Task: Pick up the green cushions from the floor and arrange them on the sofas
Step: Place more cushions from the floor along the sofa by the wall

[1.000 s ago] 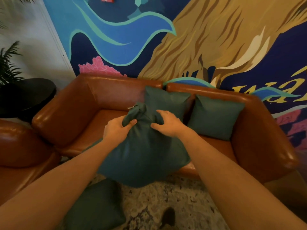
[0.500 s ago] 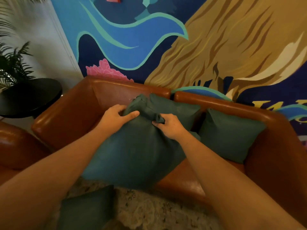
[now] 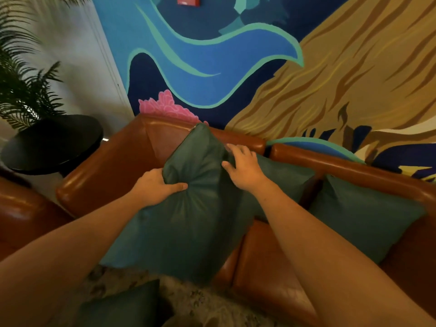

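I hold a large green cushion [image 3: 186, 223] over the left seat of the brown leather sofa [image 3: 266, 258]. My left hand [image 3: 157, 185] pinches its left edge and my right hand [image 3: 244, 167] grips its upper right part. Its top corner reaches the sofa's backrest. A second green cushion [image 3: 285, 178] leans against the backrest behind it, partly hidden. A third green cushion [image 3: 363, 215] stands at the sofa's right end. Another green cushion [image 3: 125, 305] lies on the patterned rug [image 3: 205, 303] at the bottom.
A second brown leather seat [image 3: 21, 213] sits at the left edge. A round black side table [image 3: 52, 142] stands beside the sofa's left arm, with a fern [image 3: 21, 90] behind it. A painted mural covers the wall.
The held cushion has risen and moved forward toward the backrest, onto the left seat. My view has closed in on the sofa and shifted left.
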A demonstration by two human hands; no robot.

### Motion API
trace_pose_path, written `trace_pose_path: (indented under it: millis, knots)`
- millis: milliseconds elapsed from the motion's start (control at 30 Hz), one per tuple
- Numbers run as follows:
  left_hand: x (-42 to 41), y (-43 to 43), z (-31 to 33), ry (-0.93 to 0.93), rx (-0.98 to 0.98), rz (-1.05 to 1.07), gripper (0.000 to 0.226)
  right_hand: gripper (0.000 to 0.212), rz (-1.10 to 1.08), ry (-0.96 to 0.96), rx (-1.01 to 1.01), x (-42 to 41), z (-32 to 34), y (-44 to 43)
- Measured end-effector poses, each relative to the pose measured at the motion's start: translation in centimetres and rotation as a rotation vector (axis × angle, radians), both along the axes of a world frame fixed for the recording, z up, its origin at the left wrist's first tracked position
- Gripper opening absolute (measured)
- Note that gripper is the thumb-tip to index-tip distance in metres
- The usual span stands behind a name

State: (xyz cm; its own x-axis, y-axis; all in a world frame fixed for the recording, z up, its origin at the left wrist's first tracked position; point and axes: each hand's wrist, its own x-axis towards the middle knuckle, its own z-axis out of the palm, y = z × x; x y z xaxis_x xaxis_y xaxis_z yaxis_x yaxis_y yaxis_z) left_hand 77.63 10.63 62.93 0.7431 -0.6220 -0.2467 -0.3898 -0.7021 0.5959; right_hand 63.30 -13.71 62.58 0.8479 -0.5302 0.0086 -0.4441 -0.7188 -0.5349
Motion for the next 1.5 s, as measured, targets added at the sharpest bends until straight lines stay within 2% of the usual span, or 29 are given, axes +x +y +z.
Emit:
trace_pose_path:
  millis: [100, 233, 333, 433, 533, 633, 700, 733, 833, 933, 1000, 1033, 1067, 1133, 1200, 1267, 1300, 1433, 1500]
  knots:
    - [5.1, 0.1, -0.4, 0.038, -0.038, 0.192, 0.067, 0.069, -0.021, 0.133, 0.024, 4.6, -0.2, 2.1]
    - [11.9, 0.3, -0.4, 0.131, -0.060, 0.378, 0.077, 0.073, -0.002, 0.297, 0.180, 10.2, -0.6, 5.4]
    - [17.0, -0.1, -1.2, 0.339, -0.203, 0.485, 0.095, 0.083, 0.074, 0.429, 0.248, 14.0, -0.8, 7.8]
    - [22.0, -1.6, -4.1, 0.529, -0.289, 0.526, 0.088, 0.109, 0.116, 0.475, 0.308, 17.2, -0.6, 10.1]
    - [24.8, -3.9, -5.7, 0.621, -0.351, 0.572, 0.086, 0.142, 0.114, 0.550, 0.276, 19.6, -0.7, 11.8]
    - [23.4, -5.8, -2.7, 0.712, -0.403, 0.619, 0.060, 0.158, 0.016, 0.562, 0.124, 21.6, -1.8, 12.4]
    - [22.7, -6.7, -1.9, 0.745, -0.405, 0.646, 0.040, 0.150, -0.051, 0.535, 0.023, 22.7, -2.5, 12.1]
    - [22.9, -7.2, -1.9, 0.771, -0.400, 0.647, 0.035, 0.139, -0.060, 0.515, -0.026, 23.4, -2.9, 11.3]
    - [23.8, -8.7, -2.3, 0.826, -0.400, 0.669, 0.040, 0.091, -0.029, 0.408, -0.130, 24.9, -3.6, 7.9]
    - [25.0, -10.2, -1.7, 0.849, -0.393, 0.644, 0.045, 0.056, -0.051, 0.346, -0.099, 26.4, -3.5, 3.8]
    - [26.3, -10.7, -1.4, 0.766, -0.354, 0.584, 0.063, 0.045, -0.076, 0.339, -0.003, 27.4, -3.2, 1.1]
    - [27.5, -10.8, -1.6, 0.618, -0.326, 0.554, 0.075, 0.042, -0.084, 0.348, 0.050, 28.0, -3.1, -0.4]
    - [29.0, -10.8, -2.0, 0.402, -0.298, 0.504, 0.082, 0.043, -0.086, 0.364, 0.105, 28.6, -3.1, -1.9]
    - [31.4, -9.8, -2.5, -0.069, -0.217, 0.275, 0.084, 0.048, -0.066, 0.386, 0.197, 29.1, -3.1, -4.2]
    - [33.8, -9.0, -2.9, -0.367, -0.088, -0.035, 0.106, 0.051, -0.033, 0.389, 0.269, 29.7, -3.6, -6.3]
    - [36.4, -8.7, -3.1, -0.499, 0.153, -0.257, 0.139, 0.050, 0.003, 0.413, 0.330, 30.5, -4.0, -7.8]
    - [37.8, -8.9, -3.4, -0.542, 0.270, -0.336, 0.147, 0.050, 0.026, 0.430, 0.354, 31.1, -4.2, -8.4]
    - [42.7, -11.7, -4.3, -0.709, 0.474, -0.643, 0.159, 0.053, 0.127, 0.509, 0.393, 34.3, -5.2, -10.1]
    - [44.9, -13.8, -5.3, -0.668, 0.573, -0.806, 0.155, 0.058, 0.141, 0.549, 0.414, 36.2, -6.1, -11.0]
